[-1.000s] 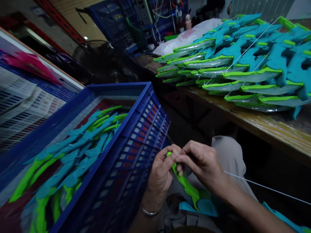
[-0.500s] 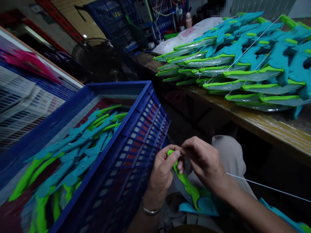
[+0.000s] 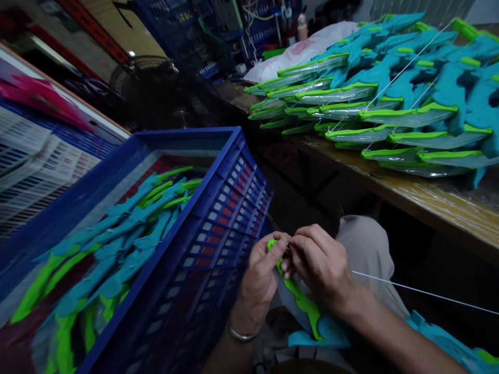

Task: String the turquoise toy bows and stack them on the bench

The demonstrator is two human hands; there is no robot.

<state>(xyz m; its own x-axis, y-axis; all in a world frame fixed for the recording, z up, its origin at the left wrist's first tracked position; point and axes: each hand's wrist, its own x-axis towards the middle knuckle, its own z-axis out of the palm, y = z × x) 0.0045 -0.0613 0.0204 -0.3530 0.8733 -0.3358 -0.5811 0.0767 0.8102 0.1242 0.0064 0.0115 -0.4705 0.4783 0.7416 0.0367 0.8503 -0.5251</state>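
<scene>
My left hand (image 3: 257, 278), with a metal bangle at its wrist, is closed on the tip of a green-and-teal plastic piece (image 3: 299, 295). This piece has a bright green strip, a clear panel along it and a teal part at its lower end, over my lap. My right hand (image 3: 326, 267) is closed in a pinch right at that tip, touching the left fingers. From behind the right hand a thin white cord (image 3: 424, 293) stretches off to the right; its end is hidden among the fingers. Another teal piece (image 3: 440, 337) lies at the lower right.
At the left stands a blue crate (image 3: 187, 136) holding several similar green-and-teal pieces (image 3: 128, 239). A tall stack of them (image 3: 405, 111), with cords across it, covers the table (image 3: 440, 205) at the right. Farther back are a white sack (image 3: 300, 54) and a dark fan (image 3: 146, 78).
My right hand's fingers have closed in further and lowered against the green tip. The left hand keeps its grip. The teal piece at lower right shows slightly more.
</scene>
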